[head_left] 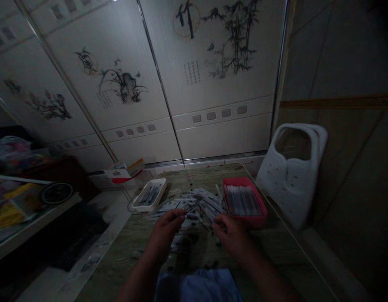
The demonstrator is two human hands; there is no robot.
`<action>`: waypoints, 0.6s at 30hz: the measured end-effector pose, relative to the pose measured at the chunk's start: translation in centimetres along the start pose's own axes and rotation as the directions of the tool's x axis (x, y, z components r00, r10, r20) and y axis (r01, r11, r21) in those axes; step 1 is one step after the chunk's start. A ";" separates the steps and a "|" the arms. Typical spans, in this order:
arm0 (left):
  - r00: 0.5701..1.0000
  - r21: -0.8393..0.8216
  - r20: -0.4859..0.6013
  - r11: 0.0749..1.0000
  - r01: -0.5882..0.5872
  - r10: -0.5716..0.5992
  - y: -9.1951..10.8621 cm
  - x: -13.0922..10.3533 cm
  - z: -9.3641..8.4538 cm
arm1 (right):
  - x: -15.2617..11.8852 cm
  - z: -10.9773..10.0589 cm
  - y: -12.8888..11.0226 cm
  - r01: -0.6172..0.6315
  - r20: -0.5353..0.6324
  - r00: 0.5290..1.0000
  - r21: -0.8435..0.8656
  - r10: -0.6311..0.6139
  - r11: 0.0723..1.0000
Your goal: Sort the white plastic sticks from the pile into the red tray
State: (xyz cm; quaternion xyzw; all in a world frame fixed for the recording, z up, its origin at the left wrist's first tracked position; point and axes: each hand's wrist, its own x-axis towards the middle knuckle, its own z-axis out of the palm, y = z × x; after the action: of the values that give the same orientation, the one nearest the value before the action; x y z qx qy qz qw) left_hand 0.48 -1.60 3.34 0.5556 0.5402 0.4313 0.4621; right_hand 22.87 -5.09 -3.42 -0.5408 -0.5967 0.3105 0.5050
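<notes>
A loose heap of slim, pale, pen-like sticks (181,216), some with dark ends, lies on the table. Over its left side, my left hand (169,228) is closed in a pinch on a thin dark pen-like stick (190,207), which points towards the heap's middle. My right hand (227,230) is at the heap's right side, fingers curled and pressed together; the dim light hides what is between them. Beyond my left hand, a white tray (163,193) holds several thin dark sticks. Right of the heap, a red basket (262,207) is packed with pale slim sticks.
Small dark bits dot the greenish table (124,260). A blue cloth (200,287) is at the near edge. A white folding chair (291,176) leans by the right wall. An open carton (124,171) stands past the white tray, and a cluttered shelf (33,222) is at left.
</notes>
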 end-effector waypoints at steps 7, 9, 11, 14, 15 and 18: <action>0.993 0.242 0.057 0.963 -0.115 0.104 0.3 -1.0 -3.4 | -0.3 -0.8 -0.5 0.102 0.075 0.994 -0.261 -0.085 0.960; 0.988 0.297 0.079 0.944 -0.147 0.130 0.5 -0.9 -4.1 | -0.4 -0.8 -0.8 0.138 0.112 0.988 -0.305 -0.109 0.942; 0.984 0.342 0.094 0.923 -0.175 0.151 0.5 -0.9 -4.7 | -0.5 -0.7 -1.0 0.160 0.140 0.983 -0.332 -0.119 0.930; 0.972 0.433 0.119 0.870 -0.236 0.204 0.7 -0.9 -5.2 | -0.5 -0.5 -1.0 0.165 0.173 0.979 -0.362 -0.107 0.917; 0.965 0.468 0.133 0.844 -0.261 0.225 0.8 -0.9 -5.3 | -0.6 -0.5 -1.0 0.164 0.187 0.977 -0.366 -0.101 0.916; 0.944 0.553 0.185 0.766 -0.329 0.272 1.1 -0.9 -5.5 | -0.6 -0.5 -1.1 0.172 0.224 0.970 -0.366 -0.093 0.915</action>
State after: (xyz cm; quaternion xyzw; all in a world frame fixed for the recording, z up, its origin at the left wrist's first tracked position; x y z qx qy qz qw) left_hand -4.69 -2.22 5.52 0.7679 0.5268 0.2894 0.2217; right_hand 22.92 -6.03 -2.40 -0.5527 -0.7293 0.2061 0.3466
